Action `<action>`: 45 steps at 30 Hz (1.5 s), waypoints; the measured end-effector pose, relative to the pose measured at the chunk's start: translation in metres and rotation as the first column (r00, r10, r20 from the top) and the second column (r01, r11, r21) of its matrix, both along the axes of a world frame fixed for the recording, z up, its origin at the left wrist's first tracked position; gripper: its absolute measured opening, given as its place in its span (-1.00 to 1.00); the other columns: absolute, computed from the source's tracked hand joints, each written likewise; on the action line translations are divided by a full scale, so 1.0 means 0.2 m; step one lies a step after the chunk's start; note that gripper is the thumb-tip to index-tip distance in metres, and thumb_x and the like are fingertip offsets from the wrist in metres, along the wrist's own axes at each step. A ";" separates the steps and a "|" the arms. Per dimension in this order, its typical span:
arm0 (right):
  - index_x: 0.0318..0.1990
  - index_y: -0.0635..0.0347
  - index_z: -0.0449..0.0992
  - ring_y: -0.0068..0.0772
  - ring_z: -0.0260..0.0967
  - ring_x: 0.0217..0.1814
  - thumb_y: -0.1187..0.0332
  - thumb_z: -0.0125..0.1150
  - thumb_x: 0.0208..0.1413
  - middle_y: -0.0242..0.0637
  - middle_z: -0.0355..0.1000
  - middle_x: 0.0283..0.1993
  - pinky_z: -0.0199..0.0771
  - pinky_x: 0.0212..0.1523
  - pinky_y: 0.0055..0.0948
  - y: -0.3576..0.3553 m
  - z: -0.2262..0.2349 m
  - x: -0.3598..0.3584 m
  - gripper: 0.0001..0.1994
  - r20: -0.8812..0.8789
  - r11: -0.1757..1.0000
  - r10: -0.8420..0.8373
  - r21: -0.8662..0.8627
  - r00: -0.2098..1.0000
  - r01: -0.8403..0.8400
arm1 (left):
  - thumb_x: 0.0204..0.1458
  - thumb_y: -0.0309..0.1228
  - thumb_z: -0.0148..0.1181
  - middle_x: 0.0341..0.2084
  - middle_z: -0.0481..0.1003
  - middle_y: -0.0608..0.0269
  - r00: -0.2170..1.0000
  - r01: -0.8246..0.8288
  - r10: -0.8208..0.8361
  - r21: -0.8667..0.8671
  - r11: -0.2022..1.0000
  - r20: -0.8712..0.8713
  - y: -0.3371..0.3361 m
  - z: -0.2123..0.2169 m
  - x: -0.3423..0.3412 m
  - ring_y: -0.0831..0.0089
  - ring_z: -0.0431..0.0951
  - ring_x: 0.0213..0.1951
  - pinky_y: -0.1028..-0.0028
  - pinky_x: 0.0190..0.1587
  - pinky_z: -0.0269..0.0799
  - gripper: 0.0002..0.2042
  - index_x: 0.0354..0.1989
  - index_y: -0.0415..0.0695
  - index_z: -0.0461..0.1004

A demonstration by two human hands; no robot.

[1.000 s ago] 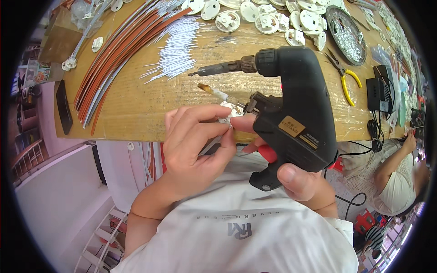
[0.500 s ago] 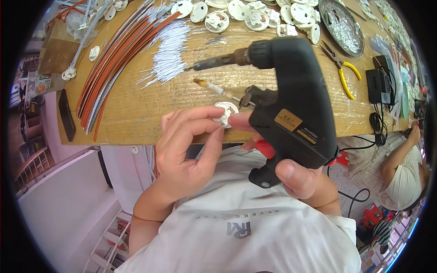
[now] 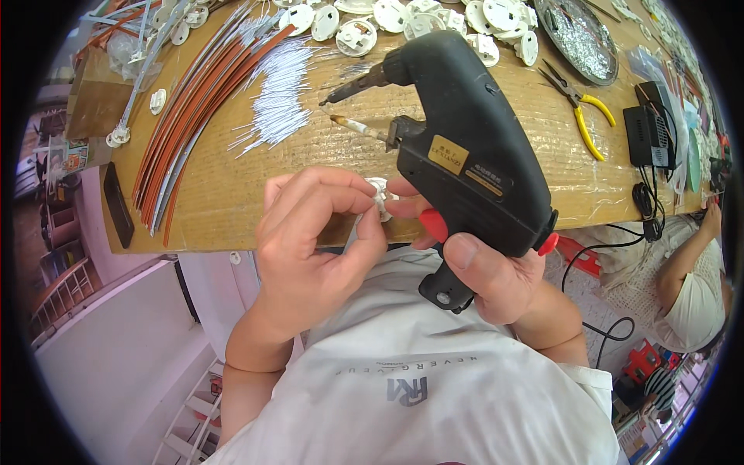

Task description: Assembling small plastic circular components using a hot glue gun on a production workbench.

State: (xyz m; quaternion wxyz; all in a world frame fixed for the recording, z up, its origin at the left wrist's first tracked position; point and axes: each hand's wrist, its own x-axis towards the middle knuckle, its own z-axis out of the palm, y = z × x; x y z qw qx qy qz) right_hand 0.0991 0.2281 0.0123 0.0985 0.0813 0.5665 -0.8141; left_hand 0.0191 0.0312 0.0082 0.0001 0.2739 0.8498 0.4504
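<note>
White disc (image 3: pixel 380 194) lies at the fingertips of the pinching left hand (image 3: pixel 314 240); right hand (image 3: pixel 496 279) grips soldering gun (image 3: pixel 482 147)

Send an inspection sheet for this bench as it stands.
Surface: brown tabletop, shiny in patches.
Job's things: black soldering gun, tip pointing left; small white part by the near edge.
Clutter: orange and grey strips, thin white strands, white round parts, metal dish, yellow-handled pliers.
Hands: left hand apparently pinches the small white part with its fingers; right hand grips the gun, one fingertip close to that part.
Cables: black cable bundled below a black box.
Surroundings: another person right; white rack lower left.
</note>
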 end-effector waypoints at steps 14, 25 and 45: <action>0.19 0.46 0.41 0.05 0.55 0.18 0.01 0.23 0.14 0.16 0.44 0.24 0.60 0.00 -0.30 0.02 -0.02 0.00 -0.34 -0.006 0.969 -0.245 -0.033 0.969 0.245 | -0.18 -0.65 0.30 -0.32 0.60 0.20 0.964 0.234 -0.260 -0.301 0.925 -0.049 0.04 0.17 -0.14 0.34 0.50 -0.29 0.40 -0.11 0.26 -0.88 -0.46 -0.22 0.50; 0.01 0.38 0.55 -0.60 0.42 -0.17 0.57 0.21 0.19 -0.33 0.54 -0.15 0.51 -0.13 -0.51 0.03 -0.01 -0.01 -0.76 -0.004 0.921 -0.302 -0.257 0.953 0.291 | -0.18 -0.63 0.29 -0.33 0.57 0.21 0.947 0.297 -0.321 -0.392 0.871 0.004 0.09 0.20 -0.18 0.33 0.50 -0.34 0.41 -0.19 0.27 -0.88 -0.47 -0.21 0.47; 0.27 0.34 0.41 -0.14 0.52 0.23 0.15 0.11 0.31 0.01 0.42 0.30 0.58 0.05 -0.33 0.09 -0.02 -0.01 -0.49 -0.032 0.996 -0.067 -0.063 0.997 0.065 | -0.18 -0.62 0.26 -0.31 0.56 0.15 0.917 0.384 -0.317 -0.320 0.866 0.244 0.08 0.20 -0.25 0.32 0.56 -0.29 0.43 -0.17 0.45 -0.88 -0.47 -0.25 0.43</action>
